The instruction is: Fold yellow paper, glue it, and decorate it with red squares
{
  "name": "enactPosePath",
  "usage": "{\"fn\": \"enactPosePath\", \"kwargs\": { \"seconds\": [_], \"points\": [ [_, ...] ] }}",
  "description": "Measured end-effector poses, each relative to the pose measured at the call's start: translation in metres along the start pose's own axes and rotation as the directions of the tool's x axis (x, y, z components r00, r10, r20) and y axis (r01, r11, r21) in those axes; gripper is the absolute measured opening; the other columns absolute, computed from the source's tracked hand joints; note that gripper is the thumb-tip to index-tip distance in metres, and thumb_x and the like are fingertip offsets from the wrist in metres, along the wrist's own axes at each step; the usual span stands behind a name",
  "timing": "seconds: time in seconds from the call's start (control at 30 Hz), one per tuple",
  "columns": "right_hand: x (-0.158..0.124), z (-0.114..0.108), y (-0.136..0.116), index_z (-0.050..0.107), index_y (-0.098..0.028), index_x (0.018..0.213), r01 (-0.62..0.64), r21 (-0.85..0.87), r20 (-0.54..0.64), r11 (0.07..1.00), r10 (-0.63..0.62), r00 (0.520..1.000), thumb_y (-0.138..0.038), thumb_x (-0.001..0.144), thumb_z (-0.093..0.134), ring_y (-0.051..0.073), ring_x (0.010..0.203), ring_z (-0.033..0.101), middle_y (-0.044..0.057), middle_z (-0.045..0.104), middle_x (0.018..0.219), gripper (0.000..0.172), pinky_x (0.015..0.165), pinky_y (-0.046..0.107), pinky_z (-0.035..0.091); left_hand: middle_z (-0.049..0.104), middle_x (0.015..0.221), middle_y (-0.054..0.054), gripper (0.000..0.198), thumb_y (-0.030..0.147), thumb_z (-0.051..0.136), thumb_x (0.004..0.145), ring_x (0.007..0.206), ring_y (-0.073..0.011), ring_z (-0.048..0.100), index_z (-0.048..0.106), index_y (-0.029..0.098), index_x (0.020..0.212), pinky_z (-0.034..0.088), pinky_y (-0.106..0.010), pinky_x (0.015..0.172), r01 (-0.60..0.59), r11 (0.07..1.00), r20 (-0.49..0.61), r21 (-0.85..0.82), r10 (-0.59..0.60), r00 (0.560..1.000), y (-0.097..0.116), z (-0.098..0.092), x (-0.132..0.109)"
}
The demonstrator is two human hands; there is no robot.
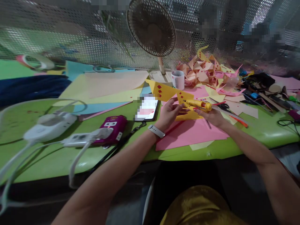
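Observation:
My left hand (169,115) pinches a folded yellow paper (165,91) marked with red diamonds, which stands partly raised above the table. In my right hand (210,116) is a thick yellow pen-shaped tool (198,104), its narrow dark tip pointing left at the paper; its exact kind cannot be made out. A thin metallic piece shows just below the right fingers. Beneath both hands lies a pink sheet (187,136), and part of the yellow paper is hidden behind the fingers.
A phone (147,107) with a lit screen lies left of my hands. Beyond are a fan (152,26), a white cup (178,80) and a heap of folded papers (202,73). Scissors (223,107) lie right; a purple power adapter (112,129) and cables sit left.

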State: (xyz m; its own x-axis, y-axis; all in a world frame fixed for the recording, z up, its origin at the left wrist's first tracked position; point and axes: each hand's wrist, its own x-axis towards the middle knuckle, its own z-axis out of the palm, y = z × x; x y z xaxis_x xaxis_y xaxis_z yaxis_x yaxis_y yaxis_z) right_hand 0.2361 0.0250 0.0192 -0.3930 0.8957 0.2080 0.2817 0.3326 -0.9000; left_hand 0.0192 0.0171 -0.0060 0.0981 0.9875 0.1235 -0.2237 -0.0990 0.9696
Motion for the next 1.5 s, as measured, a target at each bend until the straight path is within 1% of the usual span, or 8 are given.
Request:
{"fn": "enactPosePath", "kwargs": {
  "seconds": [0.3,0.53,0.67,0.87,1.03,1.2,1.3,1.5],
  "points": [
    [0.0014,-0.0012,-0.0014,0.074,-0.026,0.118,-0.001,-0.034,0.002,0.999,0.001,1.000,-0.064,0.080,0.071,0.032,0.118,0.067,0.006,0.074,0.122,0.054,0.107,0.051,0.053,0.076,0.096,-0.008,0.052,0.037,0.078,0.084,0.086,-0.0232,0.078,0.051,0.016,0.124,0.064,-0.038,0.083,-0.007,1.000,0.020,-0.009,0.007,1.000,0.0007,0.0004,-0.0009],
    [0.0029,0.0012,0.0023,0.075,-0.025,0.117,0.014,0.056,0.014,0.998,-0.014,1.000,-0.059,0.079,0.074,0.031,0.120,0.066,0.006,0.073,0.125,0.051,0.107,0.048,0.053,0.077,0.097,-0.009,0.054,0.041,0.078,0.083,0.086,-0.0239,0.078,0.051,0.017,0.123,0.064,-0.040,0.083,-0.018,1.000,0.028,0.016,0.018,0.999,0.0011,0.0005,-0.0011],
    [0.0014,0.0001,0.0006,0.074,-0.024,0.117,-0.002,0.010,0.009,1.000,0.002,1.000,-0.059,0.081,0.071,0.031,0.118,0.067,0.006,0.074,0.122,0.050,0.106,0.048,0.053,0.077,0.098,-0.009,0.056,0.046,0.078,0.081,0.087,-0.0238,0.077,0.051,0.019,0.122,0.064,-0.039,0.082,-0.031,0.999,0.036,0.037,0.029,0.999,0.0000,-0.0002,-0.0004],
    [0.0006,-0.0015,-0.0006,0.074,-0.024,0.112,-0.026,-0.071,-0.018,0.997,0.024,1.000,-0.061,0.080,0.072,0.032,0.113,0.068,0.007,0.074,0.115,0.049,0.102,0.049,0.054,0.077,0.099,-0.010,0.056,0.044,0.078,0.082,0.086,-0.0239,0.078,0.052,0.018,0.123,0.065,-0.039,0.081,-0.042,0.999,0.035,0.029,0.041,0.999,-0.0010,-0.0003,0.0001],
    [0.0003,-0.0016,0.0016,0.073,-0.027,0.111,-0.013,-0.078,-0.003,0.997,0.013,1.000,-0.061,0.082,0.071,0.032,0.116,0.067,0.006,0.074,0.116,0.045,0.104,0.050,0.052,0.077,0.098,-0.009,0.055,0.044,0.077,0.083,0.087,-0.0239,0.078,0.051,0.018,0.124,0.064,-0.039,0.083,-0.032,0.998,0.033,0.049,0.030,0.999,-0.0004,-0.0001,-0.0001],
    [0.0007,-0.0014,0.0060,0.071,-0.024,0.110,-0.018,-0.063,-0.002,0.998,0.018,1.000,-0.059,0.083,0.071,0.031,0.114,0.067,0.007,0.073,0.114,0.044,0.105,0.049,0.052,0.077,0.099,-0.009,0.055,0.043,0.077,0.083,0.088,-0.0248,0.078,0.051,0.017,0.124,0.064,-0.041,0.084,-0.033,0.998,0.039,0.049,0.031,0.999,-0.0002,-0.0002,-0.0001],
    [0.0015,-0.0009,0.0075,0.072,-0.025,0.109,-0.053,-0.054,-0.012,0.997,0.052,0.999,-0.061,0.080,0.072,0.032,0.114,0.067,0.007,0.073,0.112,0.046,0.103,0.050,0.053,0.077,0.098,-0.009,0.056,0.043,0.078,0.082,0.087,-0.0246,0.078,0.051,0.017,0.123,0.064,-0.040,0.083,-0.029,0.999,0.038,0.035,0.028,0.999,0.0005,0.0004,-0.0005],
    [0.0014,-0.0011,0.0066,0.072,-0.028,0.110,-0.041,-0.092,-0.027,0.995,0.038,0.999,-0.063,0.080,0.071,0.033,0.113,0.067,0.006,0.074,0.112,0.047,0.104,0.052,0.053,0.078,0.100,-0.010,0.051,0.038,0.077,0.084,0.085,-0.0233,0.078,0.052,0.017,0.123,0.065,-0.037,0.081,-0.023,0.999,0.024,0.025,0.023,0.999,0.0012,0.0012,-0.0010]
  ]
}}
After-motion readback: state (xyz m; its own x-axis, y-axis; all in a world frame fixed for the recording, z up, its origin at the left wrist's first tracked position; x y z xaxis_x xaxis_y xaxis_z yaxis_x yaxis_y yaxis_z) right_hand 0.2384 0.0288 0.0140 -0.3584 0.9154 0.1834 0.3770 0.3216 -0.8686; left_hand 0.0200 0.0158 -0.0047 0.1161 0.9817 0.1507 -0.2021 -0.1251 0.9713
